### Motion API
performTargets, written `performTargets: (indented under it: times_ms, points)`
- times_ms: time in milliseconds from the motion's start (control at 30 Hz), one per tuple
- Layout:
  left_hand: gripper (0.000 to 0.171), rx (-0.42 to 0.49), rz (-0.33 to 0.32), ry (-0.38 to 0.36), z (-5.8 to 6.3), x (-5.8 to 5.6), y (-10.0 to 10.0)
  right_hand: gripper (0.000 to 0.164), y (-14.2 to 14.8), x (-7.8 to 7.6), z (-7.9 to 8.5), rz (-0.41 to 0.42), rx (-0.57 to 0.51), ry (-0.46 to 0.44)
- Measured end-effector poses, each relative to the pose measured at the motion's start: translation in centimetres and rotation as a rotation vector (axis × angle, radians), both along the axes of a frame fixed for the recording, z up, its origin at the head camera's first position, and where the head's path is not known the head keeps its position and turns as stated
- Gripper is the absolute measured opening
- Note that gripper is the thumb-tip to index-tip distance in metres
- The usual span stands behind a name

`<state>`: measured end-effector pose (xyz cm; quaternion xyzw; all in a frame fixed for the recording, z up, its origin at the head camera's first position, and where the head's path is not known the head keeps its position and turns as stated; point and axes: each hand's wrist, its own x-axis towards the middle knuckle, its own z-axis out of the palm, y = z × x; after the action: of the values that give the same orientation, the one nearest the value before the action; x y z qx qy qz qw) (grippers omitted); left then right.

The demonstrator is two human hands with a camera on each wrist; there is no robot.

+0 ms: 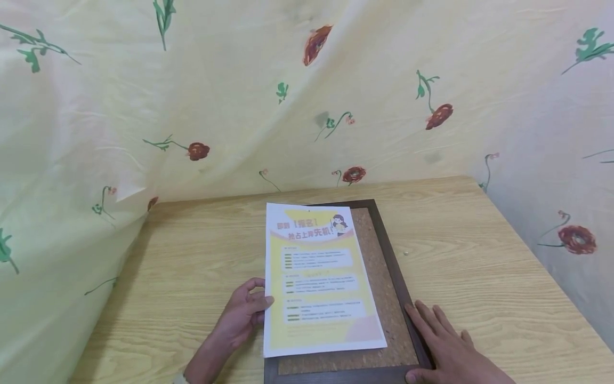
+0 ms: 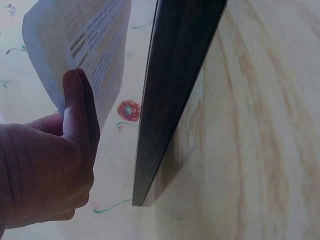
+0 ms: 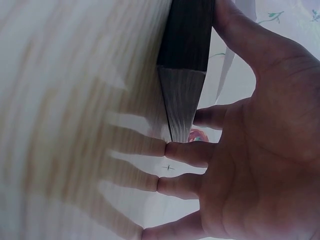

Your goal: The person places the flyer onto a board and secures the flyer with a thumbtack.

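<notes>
A yellow and white printed poster (image 1: 312, 288) lies over a cork board (image 1: 379, 266) with a dark frame, covering much of its left part. My left hand (image 1: 242, 314) pinches the poster's left edge, thumb on top. In the left wrist view the poster (image 2: 95, 55) bends up, apart from the dark frame (image 2: 172, 90). My right hand (image 1: 451, 346) rests by the board's lower right corner. Its fingers are spread, their tips on the table, and its thumb touches the frame. A tiny dark spot shows at the poster's top middle.
The board lies on a light wood-grain table (image 1: 192, 256). A small shiny bit (image 1: 405, 253) sits on the table right of the board. Cream cloth (image 1: 240, 96) with red flowers hangs behind and along both sides.
</notes>
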<state>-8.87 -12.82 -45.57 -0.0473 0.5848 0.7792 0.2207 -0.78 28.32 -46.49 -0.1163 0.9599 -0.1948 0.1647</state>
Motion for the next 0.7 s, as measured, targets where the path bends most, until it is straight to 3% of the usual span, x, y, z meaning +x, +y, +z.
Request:
performTargets:
  times_ms: [700]
  points:
    - [0.029,0.001,0.025,-0.02,-0.3,-0.2,2.2,0.121,0.0,-0.2,0.3,-0.019,-0.004,-0.066]
